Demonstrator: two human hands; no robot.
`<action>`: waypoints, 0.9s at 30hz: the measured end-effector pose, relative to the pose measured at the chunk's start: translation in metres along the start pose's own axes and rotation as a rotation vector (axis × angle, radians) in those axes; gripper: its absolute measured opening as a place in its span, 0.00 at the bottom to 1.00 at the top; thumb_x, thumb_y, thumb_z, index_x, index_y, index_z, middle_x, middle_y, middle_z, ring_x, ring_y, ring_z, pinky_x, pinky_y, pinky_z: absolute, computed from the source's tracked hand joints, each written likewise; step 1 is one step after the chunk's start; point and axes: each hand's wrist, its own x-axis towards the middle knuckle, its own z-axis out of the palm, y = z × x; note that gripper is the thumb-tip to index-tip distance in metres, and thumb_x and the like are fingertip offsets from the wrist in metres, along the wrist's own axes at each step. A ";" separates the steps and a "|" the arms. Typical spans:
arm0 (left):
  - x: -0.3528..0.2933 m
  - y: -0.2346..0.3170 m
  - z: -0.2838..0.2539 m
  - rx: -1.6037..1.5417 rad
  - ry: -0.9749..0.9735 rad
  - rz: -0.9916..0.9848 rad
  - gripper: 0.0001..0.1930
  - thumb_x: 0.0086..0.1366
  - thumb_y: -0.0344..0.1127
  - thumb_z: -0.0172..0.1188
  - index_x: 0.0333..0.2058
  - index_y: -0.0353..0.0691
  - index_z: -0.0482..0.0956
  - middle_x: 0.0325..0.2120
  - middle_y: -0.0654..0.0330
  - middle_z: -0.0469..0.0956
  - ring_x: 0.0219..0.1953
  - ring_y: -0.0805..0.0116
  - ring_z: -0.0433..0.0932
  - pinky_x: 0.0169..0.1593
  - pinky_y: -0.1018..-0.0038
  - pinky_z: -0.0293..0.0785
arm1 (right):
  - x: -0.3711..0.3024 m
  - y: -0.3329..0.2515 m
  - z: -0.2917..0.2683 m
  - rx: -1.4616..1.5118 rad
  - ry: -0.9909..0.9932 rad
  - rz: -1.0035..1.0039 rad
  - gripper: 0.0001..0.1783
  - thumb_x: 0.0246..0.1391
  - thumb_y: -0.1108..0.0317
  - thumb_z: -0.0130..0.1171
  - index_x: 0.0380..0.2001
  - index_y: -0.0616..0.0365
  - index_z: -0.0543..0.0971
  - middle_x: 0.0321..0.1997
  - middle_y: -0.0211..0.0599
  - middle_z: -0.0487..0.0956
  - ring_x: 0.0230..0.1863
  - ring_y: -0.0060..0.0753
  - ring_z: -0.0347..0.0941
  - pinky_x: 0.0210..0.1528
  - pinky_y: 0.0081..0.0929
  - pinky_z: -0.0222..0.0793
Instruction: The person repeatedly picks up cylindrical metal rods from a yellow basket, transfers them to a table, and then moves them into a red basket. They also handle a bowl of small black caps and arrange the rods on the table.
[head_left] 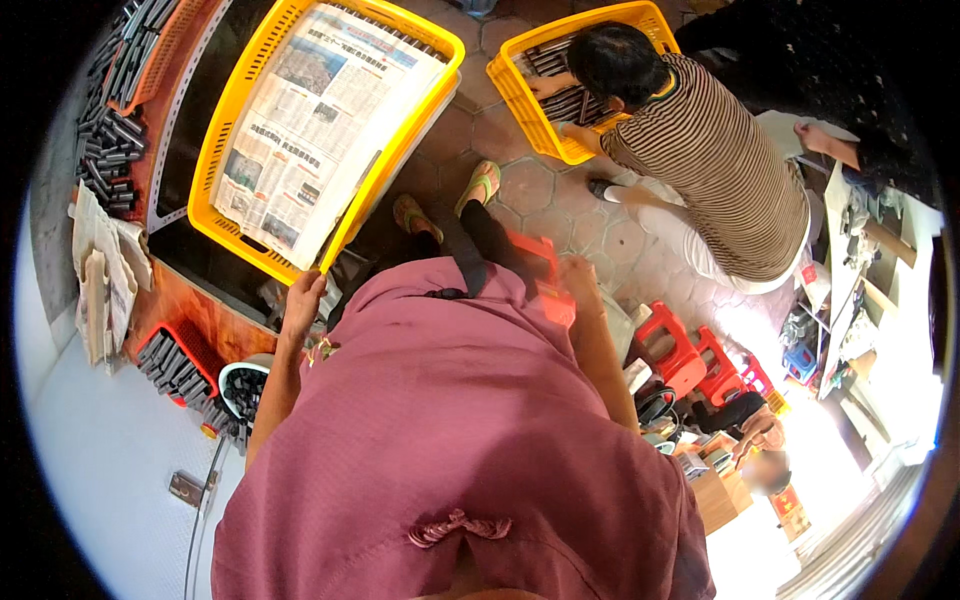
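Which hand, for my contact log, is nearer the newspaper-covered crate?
Left: the left hand is at the near corner of the crate; the right hand is apart, to its right.

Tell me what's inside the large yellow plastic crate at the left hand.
Inside the large yellow plastic crate, flat printed newspaper covers most of the contents; slim dark rod ends show along the far edge. Whatever else lies beneath the newspaper is hidden.
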 end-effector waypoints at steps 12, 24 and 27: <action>-0.035 0.006 0.010 -0.083 0.103 -0.002 0.22 0.67 0.44 0.55 0.48 0.28 0.75 0.35 0.56 0.79 0.38 0.68 0.77 0.47 0.71 0.71 | -0.018 -0.056 0.016 0.001 -0.039 0.085 0.14 0.60 0.62 0.53 0.33 0.63 0.79 0.22 0.28 0.75 0.22 0.20 0.69 0.23 0.23 0.65; -0.108 -0.120 0.014 -0.255 0.411 0.121 0.23 0.64 0.46 0.56 0.48 0.32 0.77 0.43 0.45 0.80 0.46 0.52 0.79 0.50 0.63 0.73 | 0.017 -0.008 0.063 -0.456 -0.279 -0.166 0.15 0.60 0.62 0.52 0.35 0.66 0.79 0.25 0.36 0.79 0.25 0.25 0.74 0.28 0.28 0.69; -0.134 -0.115 0.018 -0.409 0.392 0.022 0.23 0.63 0.46 0.56 0.48 0.31 0.75 0.39 0.44 0.80 0.43 0.50 0.80 0.46 0.61 0.74 | -0.001 -0.091 0.076 -0.551 -0.366 -0.268 0.16 0.62 0.63 0.52 0.42 0.66 0.78 0.26 0.33 0.78 0.24 0.25 0.72 0.29 0.24 0.69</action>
